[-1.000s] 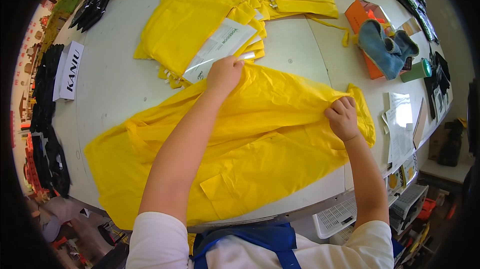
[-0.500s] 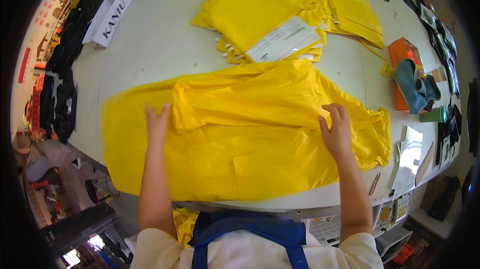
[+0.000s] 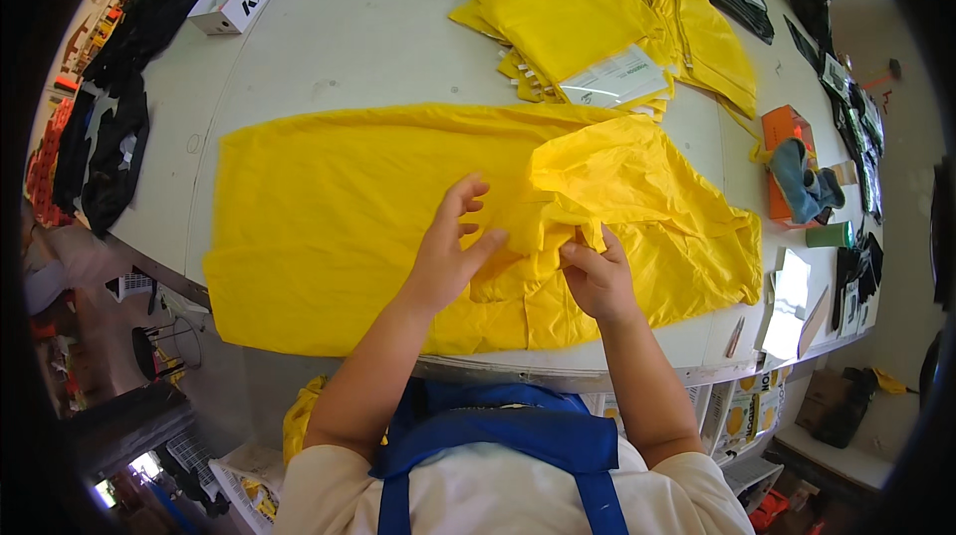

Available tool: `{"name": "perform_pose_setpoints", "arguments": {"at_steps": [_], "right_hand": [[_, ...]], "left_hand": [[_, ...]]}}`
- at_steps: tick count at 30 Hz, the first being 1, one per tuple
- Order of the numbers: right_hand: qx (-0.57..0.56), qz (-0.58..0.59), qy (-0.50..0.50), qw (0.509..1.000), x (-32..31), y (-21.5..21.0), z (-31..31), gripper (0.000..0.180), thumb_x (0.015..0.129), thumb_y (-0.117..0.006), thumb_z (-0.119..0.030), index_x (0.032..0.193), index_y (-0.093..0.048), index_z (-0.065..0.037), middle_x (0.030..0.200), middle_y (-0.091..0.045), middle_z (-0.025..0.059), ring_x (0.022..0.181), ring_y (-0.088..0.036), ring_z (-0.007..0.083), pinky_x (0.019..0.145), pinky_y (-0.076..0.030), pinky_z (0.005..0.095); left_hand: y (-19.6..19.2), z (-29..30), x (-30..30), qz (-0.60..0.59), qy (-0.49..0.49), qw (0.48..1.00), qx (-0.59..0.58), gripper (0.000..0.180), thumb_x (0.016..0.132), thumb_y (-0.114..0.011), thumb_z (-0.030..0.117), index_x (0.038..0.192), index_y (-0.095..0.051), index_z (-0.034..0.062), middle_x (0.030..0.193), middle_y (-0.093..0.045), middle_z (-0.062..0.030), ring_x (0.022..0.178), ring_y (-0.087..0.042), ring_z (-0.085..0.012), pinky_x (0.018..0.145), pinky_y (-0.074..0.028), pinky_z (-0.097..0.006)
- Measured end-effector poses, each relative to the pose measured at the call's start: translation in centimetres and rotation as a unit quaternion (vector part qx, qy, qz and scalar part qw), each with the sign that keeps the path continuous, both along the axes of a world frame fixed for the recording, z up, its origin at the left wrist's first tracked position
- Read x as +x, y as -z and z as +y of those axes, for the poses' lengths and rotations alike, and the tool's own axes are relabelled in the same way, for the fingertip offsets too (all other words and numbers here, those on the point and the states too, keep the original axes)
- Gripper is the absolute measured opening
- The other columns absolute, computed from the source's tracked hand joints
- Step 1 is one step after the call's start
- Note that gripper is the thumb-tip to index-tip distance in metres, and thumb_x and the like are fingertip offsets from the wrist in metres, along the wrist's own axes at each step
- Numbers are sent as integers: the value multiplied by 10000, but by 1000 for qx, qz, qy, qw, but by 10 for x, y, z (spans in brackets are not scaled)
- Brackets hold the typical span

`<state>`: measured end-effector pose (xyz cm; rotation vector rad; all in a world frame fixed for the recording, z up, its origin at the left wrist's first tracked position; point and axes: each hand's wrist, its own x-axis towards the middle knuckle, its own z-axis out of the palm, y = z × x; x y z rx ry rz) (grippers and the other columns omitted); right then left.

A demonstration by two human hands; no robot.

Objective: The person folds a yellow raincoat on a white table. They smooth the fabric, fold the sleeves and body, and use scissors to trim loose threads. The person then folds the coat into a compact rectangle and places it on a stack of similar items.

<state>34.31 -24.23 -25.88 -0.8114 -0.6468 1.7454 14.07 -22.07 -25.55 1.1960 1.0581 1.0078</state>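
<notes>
A yellow garment (image 3: 319,226) in thin, slightly shiny fabric lies spread across the white table in front of me. On its right half, a sleeve-like part is folded up and bunched, standing off the flat cloth. My right hand (image 3: 600,281) pinches the gathered edge of that part between thumb and fingers. Just left of the bunched fabric is my left hand (image 3: 443,251), its fingers spread and its thumb tip close to the folds. Whether that thumb touches the cloth I cannot tell.
Beyond the garment lies a stack of folded yellow garments (image 3: 568,22) with a printed sheet (image 3: 617,77) on top. To the right are an orange box (image 3: 787,127), a blue cloth (image 3: 797,182), a green cup (image 3: 830,235), papers (image 3: 788,306) and a small pointed tool (image 3: 735,336). Dark garments (image 3: 115,162) hang over the left edge.
Both hands have come together toward the middle-right. The sleeve-like part has been drawn rightward and bunched up, with my right hand now gripping its edge. The garment's left half lies flatter.
</notes>
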Motion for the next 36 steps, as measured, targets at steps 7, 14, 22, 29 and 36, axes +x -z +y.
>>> {"name": "perform_pose_setpoints", "arguments": {"at_steps": [7,14,22,29,36], "right_hand": [[23,18,19,999,19,-24,-22,472,791,-427,70,1249,-527,11,1150,-580,80,1062,-549,197,908,-413,291],[113,-33,-9,993,45,-22,-33,464,771,-591,10,1232,-542,-8,1214,-499,62,1066,-530,170,908,-407,271],[95,-260,224,935,43,4,-5,245,833,-620,-30,1007,-458,-88,874,-521,0,825,-510,106,738,-445,246],[141,-427,154,880,9,-16,-17,292,876,-627,-135,1098,-446,-84,1039,-518,21,1007,-525,94,831,-466,252],[155,-817,82,549,134,72,30,681,829,-660,-425,1369,-401,-102,1409,-390,166,1328,-315,378,1073,-259,535]], "left_hand": [[-22,3,5,-27,197,980,-31,421,779,-757,103,1133,-546,18,1007,-595,-32,924,-547,-89,805,-452,-242],[-38,1,32,-10,199,978,-53,256,735,-760,25,951,-624,54,753,-584,3,672,-577,-125,616,-465,-251],[-43,-54,76,204,125,854,462,387,656,-735,-22,1011,-644,106,732,-509,-91,628,-538,-246,552,-452,-340],[6,1,36,332,-24,885,325,320,717,-665,-83,976,-524,41,904,-529,-106,839,-536,-262,756,-454,-302],[47,74,-37,-15,-209,971,-116,97,899,-559,60,989,-523,55,952,-574,-19,828,-558,-127,688,-450,-267]]}}
